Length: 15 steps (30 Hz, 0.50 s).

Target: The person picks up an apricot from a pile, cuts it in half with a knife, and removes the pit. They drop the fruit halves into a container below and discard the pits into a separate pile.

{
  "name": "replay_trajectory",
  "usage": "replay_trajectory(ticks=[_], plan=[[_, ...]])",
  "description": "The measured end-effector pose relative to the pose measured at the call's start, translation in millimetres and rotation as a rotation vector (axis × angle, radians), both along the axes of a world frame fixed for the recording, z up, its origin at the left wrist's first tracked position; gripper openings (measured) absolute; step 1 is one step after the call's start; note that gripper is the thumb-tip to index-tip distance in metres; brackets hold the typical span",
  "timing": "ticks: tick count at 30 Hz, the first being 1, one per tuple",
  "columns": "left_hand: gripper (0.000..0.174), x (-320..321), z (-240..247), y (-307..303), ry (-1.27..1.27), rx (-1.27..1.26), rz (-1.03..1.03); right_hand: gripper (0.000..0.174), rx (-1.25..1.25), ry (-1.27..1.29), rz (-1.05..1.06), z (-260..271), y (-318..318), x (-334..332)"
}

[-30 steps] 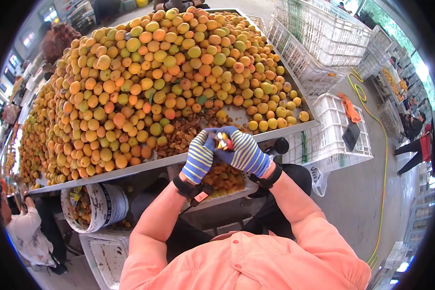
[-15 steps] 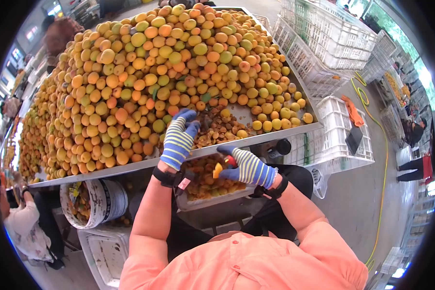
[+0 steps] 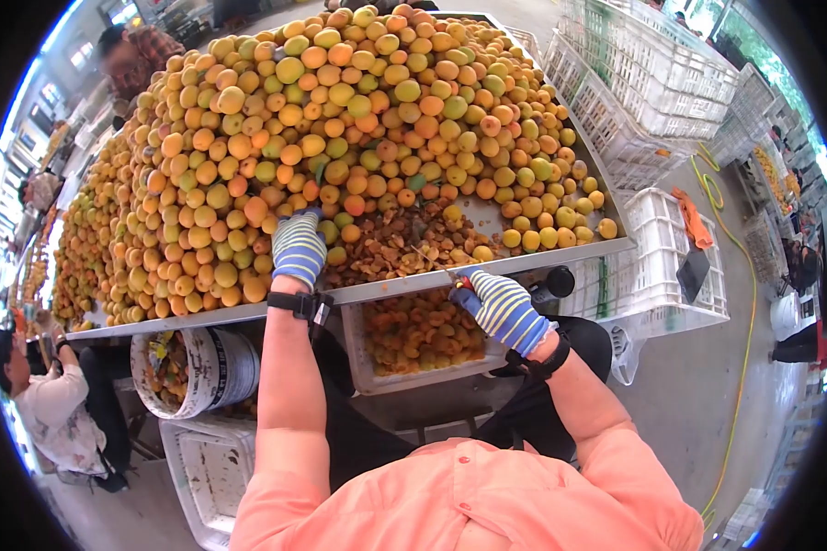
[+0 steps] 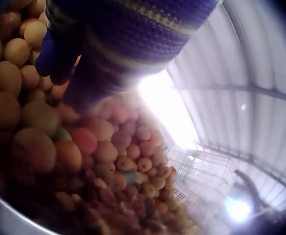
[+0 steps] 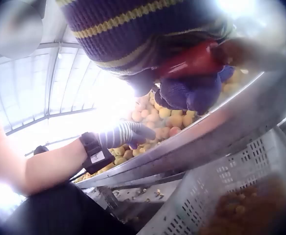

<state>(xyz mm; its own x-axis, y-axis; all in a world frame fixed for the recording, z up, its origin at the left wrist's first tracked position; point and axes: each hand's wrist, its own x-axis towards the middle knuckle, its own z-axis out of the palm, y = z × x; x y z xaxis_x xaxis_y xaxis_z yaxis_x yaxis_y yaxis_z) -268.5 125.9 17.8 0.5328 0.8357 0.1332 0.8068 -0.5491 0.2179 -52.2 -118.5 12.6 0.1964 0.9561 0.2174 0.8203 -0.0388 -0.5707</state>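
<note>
My left hand [image 3: 299, 246], in a blue-and-yellow striped glove, reaches into the heap of apricots [image 3: 248, 165] on the metal table. In the left wrist view its gloved fingers [image 4: 79, 90] point down among the fruit, somewhat apart. My right hand [image 3: 503, 312], gloved alike, is over the table's front edge, fingers curled round a red-handled tool [image 5: 192, 61]. The tool's far end is blurred in the right wrist view. Torn brown apricot pieces [image 3: 390, 246] lie on the table between the hands. Below the edge, a white crate [image 3: 363, 367] holds apricot halves [image 3: 423, 335].
The table's raised metal rim [image 3: 386, 289] runs between me and the fruit. A bucket of scraps [image 3: 234, 367] and a white tub [image 3: 216, 482] stand at left. White crates [image 3: 648, 73] are stacked at right, near a yellow hose [image 3: 749, 349]. Another person [image 3: 60, 404] sits at far left.
Both hands were together around a fruit, then parted. An orange piece by my right hand over the crate is gone. My left hand has moved left into the heap.
</note>
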Motion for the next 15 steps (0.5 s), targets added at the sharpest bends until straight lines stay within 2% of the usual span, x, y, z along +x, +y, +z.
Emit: replay_trajectory(ticks=[2, 6, 13, 15], plan=[[0.042, -1.6, 1.6, 6.8, 0.134, -0.080, 0.041, 0.026, -0.008, 0.001, 0.015, -1.6, -0.2, 0.8], [0.049, 9.2, -15.3, 6.7, 0.233, -0.078, 0.023, 0.026, -0.099, -0.018, 0.056, 6.4, -1.7, -0.1], [0.051, 20.8, -8.2, 4.7, 0.084, -0.266, 0.186, 0.025, -0.070, -0.028, 0.082, 1.2, 0.1, -1.9], [0.050, 18.0, -19.0, 9.2, -0.007, -0.203, 0.183, 0.023, -0.097, -0.023, 0.088, 5.5, 0.6, -1.1]])
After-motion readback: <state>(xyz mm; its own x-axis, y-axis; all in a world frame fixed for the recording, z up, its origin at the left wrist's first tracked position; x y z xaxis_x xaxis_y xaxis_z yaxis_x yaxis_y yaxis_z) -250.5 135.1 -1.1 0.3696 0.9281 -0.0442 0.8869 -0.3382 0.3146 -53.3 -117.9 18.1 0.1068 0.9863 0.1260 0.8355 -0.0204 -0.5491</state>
